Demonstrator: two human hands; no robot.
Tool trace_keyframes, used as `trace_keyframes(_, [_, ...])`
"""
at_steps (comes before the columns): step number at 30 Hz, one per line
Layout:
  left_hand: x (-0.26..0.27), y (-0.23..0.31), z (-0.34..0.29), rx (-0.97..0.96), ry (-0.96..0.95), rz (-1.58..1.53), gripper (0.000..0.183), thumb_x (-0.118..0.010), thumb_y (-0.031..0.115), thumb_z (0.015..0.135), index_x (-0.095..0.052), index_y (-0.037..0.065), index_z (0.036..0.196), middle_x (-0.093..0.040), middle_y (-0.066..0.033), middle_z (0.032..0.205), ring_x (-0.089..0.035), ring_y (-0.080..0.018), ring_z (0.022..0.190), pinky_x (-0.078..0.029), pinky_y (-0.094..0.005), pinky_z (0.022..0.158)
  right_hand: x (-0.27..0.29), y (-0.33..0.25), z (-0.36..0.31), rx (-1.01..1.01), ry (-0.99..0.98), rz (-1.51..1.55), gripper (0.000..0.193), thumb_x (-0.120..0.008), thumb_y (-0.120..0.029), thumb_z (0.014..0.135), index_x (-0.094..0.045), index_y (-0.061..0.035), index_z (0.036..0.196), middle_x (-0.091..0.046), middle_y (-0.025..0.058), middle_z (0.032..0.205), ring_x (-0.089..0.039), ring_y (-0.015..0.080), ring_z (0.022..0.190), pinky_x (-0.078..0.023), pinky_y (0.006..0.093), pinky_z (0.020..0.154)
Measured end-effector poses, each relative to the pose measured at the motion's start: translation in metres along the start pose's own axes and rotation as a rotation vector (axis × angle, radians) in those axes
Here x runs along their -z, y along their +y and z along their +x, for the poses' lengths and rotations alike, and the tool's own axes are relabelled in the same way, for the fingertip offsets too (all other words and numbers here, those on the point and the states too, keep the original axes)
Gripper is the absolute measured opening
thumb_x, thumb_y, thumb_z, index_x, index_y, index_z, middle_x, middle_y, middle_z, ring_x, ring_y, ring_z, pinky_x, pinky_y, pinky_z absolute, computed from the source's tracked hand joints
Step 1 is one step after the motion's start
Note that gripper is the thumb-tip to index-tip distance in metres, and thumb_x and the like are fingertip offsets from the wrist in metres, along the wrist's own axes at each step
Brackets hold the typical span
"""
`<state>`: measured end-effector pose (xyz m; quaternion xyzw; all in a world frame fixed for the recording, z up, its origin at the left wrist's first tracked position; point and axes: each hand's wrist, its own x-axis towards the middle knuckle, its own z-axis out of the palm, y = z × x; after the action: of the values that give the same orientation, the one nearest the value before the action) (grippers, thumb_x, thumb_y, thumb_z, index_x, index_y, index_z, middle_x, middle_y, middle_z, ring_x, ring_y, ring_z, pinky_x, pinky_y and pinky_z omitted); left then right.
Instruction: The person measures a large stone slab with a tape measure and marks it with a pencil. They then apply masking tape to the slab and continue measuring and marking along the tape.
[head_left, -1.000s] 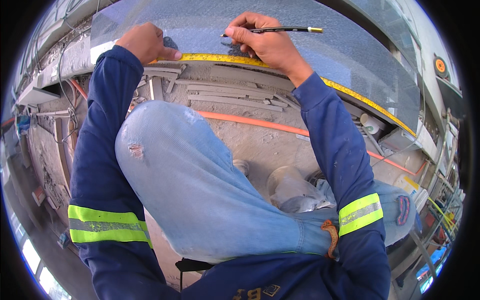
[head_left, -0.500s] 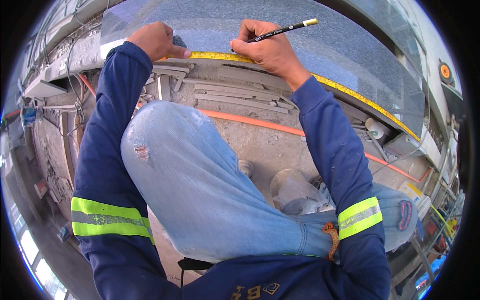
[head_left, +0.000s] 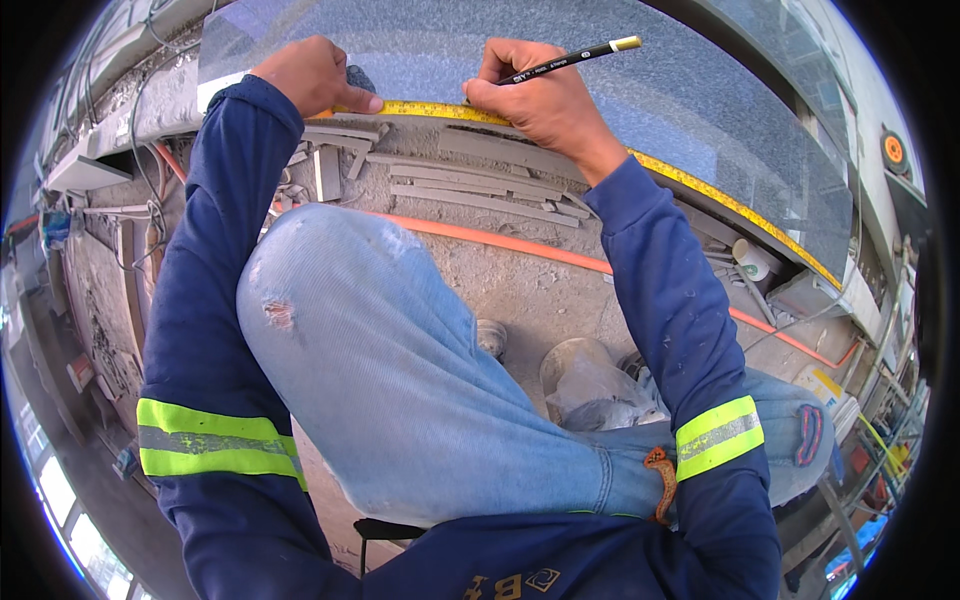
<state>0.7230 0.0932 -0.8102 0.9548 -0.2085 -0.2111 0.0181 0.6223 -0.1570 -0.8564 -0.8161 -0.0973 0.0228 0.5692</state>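
A grey speckled stone slab (head_left: 670,90) lies in front of me. Along its near edge runs a yellow tape measure blade (head_left: 745,207), from my left hand to the slab's far right corner. My left hand (head_left: 312,78) is closed at the blade's left part, its thumb pressing on it. A dark rounded thing (head_left: 358,78) shows beside those fingers; what it is I cannot tell. My right hand (head_left: 545,105) pinches a black pencil with a pale gold end (head_left: 585,58). The pencil's tip, partly hidden by the fingers, is down at the slab just above the blade.
Below the slab, several thin stone offcuts (head_left: 480,190) lie on the dusty floor. An orange hose (head_left: 500,237) crosses there. A white cup (head_left: 750,258) lies under the slab's right part. Near my legs sits a bucket with a plastic bag (head_left: 590,385). Cables (head_left: 135,130) hang at the left.
Almost nothing differs. The pencil and my right hand have shifted very slightly to the right; my left hand stays on the blade.
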Motion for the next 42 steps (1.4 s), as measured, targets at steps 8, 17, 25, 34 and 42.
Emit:
trace_keyframes(8, [-0.0015, 0.0002, 0.0016, -0.002, -0.003, 0.008, 0.059, -0.091, 0.054, 0.061, -0.056, 0.006, 0.06, -0.055, -0.0077, 0.055, -0.057, -0.0216, 0.055, -0.044, -0.0377, 0.053, -0.0006, 0.0006, 0.0017, -0.012, 0.001, -0.039, 0.025, -0.072, -0.019, 0.084, -0.058, -0.0033, 0.071, -0.055, -0.0013, 0.063, -0.048, 0.0057, 0.059, -0.038, 0.0264, 0.054])
trace_keyframes(17, [-0.0015, 0.0003, 0.0, -0.013, 0.017, 0.0, 0.06, -0.091, 0.056, 0.059, -0.057, 0.007, 0.06, -0.056, -0.0085, 0.055, -0.058, -0.0224, 0.056, -0.045, -0.0373, 0.053, 0.0001, -0.0013, 0.0014, -0.017, 0.007, -0.026, 0.025, -0.073, -0.019, 0.084, -0.058, -0.0035, 0.071, -0.055, -0.0011, 0.064, -0.048, 0.0055, 0.061, -0.038, 0.0259, 0.056])
trace_keyframes(25, [-0.0019, 0.0018, -0.0003, 0.007, 0.017, 0.0, 0.06, -0.091, 0.057, 0.058, -0.057, 0.007, 0.061, -0.057, -0.0079, 0.055, -0.058, -0.022, 0.055, -0.045, -0.0364, 0.053, -0.0023, -0.0018, 0.0016, 0.01, 0.03, -0.031, 0.025, -0.073, -0.019, 0.084, -0.057, -0.0038, 0.07, -0.055, -0.0016, 0.063, -0.047, 0.0047, 0.059, -0.037, 0.0253, 0.054])
trace_keyframes(34, [-0.0011, 0.0004, 0.0003, 0.006, 0.018, -0.016, 0.061, -0.092, 0.057, 0.057, -0.058, 0.006, 0.061, -0.058, -0.0082, 0.057, -0.06, -0.0223, 0.058, -0.046, -0.0378, 0.055, -0.0011, -0.0022, 0.0046, -0.081, 0.117, 0.2, 0.021, -0.073, -0.02, 0.079, -0.061, -0.0033, 0.073, -0.06, 0.0018, 0.066, -0.053, 0.0098, 0.059, -0.043, 0.0287, 0.055])
trace_keyframes(42, [0.0056, 0.004, 0.0059, 0.013, -0.052, 0.04, 0.06, -0.092, 0.053, 0.057, -0.067, 0.0, 0.068, -0.063, -0.0125, 0.062, -0.062, -0.026, 0.06, -0.048, -0.0404, 0.059, 0.0044, -0.0012, 0.0054, -0.019, 0.058, 0.07, 0.021, -0.074, -0.02, 0.081, -0.063, -0.0031, 0.075, -0.062, 0.0015, 0.067, -0.055, 0.0093, 0.06, -0.043, 0.0272, 0.056])
